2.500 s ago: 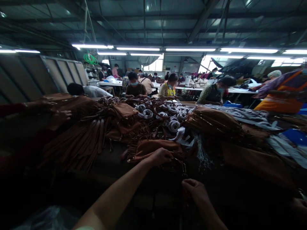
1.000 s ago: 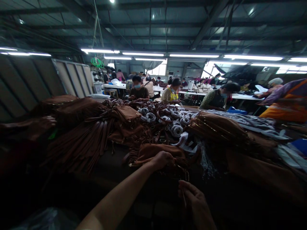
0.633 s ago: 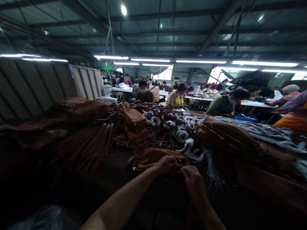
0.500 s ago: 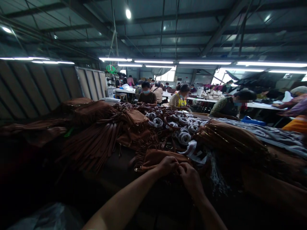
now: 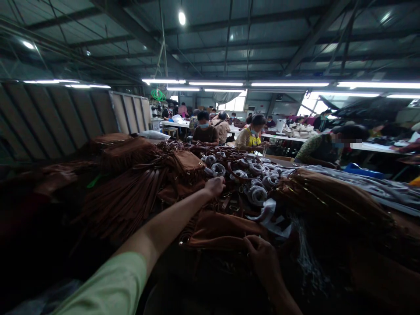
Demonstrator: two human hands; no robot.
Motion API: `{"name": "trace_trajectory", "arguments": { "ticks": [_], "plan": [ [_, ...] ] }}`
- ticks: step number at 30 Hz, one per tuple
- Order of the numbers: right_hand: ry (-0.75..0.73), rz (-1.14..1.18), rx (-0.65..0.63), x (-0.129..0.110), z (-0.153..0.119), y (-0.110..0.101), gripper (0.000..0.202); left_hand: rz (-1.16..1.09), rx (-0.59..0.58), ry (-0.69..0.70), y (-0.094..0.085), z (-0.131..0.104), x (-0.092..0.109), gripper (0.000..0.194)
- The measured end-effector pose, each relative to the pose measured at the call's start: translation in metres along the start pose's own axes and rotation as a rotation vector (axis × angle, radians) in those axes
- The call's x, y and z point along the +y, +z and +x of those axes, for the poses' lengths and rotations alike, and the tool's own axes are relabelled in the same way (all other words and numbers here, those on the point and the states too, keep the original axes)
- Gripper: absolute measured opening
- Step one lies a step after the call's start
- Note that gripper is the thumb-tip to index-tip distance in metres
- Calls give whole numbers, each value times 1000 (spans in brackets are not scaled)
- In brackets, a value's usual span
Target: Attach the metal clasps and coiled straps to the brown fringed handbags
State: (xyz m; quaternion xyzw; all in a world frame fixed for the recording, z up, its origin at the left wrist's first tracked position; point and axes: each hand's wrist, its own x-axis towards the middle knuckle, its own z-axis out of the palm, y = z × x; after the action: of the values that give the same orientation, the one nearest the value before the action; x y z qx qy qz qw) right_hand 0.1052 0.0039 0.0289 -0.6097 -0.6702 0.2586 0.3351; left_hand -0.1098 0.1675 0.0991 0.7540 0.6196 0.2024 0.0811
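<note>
A brown fringed bag (image 5: 219,229) lies in front of me at the table's near side. My left hand (image 5: 215,187) reaches past it over the pile of brown straps and metal clasps, fingers closed; what they hold, if anything, is too small to tell. My right hand (image 5: 259,249) is at the bag's near right edge, with thumb and finger pinched together on something tiny. Coils wrapped in grey-white plastic (image 5: 257,194) lie beyond the bag. White plastic wrap (image 5: 267,212) sits to its right.
Long brown strips (image 5: 127,201) and stacked fringed bags (image 5: 129,151) fill the left. A large brown bag pile (image 5: 331,197) and thin white strings (image 5: 305,249) are at right. Another person's hand (image 5: 61,180) is at far left. Several people work behind.
My left hand has left my right hand and moved forward over the strap pile. My right hand stays by the bag, slightly lower. The view has turned a little to the left.
</note>
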Motion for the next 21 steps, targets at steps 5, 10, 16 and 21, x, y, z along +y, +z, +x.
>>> {"name": "trace_trajectory", "arguments": {
  "ticks": [5, 10, 16, 21],
  "plan": [
    [1, 12, 30, 8, 3, 4, 27, 190, 21, 25, -26, 83, -41, 22],
    [16, 67, 38, 15, 4, 7, 28, 287, 6, 91, -21, 99, -51, 22],
    [13, 105, 53, 17, 1, 6, 28, 323, 181, 154, -57, 53, -17, 46],
    [-1, 114, 64, 13, 1, 4, 33, 259, 133, -1, -46, -34, 41, 56]
  ]
}}
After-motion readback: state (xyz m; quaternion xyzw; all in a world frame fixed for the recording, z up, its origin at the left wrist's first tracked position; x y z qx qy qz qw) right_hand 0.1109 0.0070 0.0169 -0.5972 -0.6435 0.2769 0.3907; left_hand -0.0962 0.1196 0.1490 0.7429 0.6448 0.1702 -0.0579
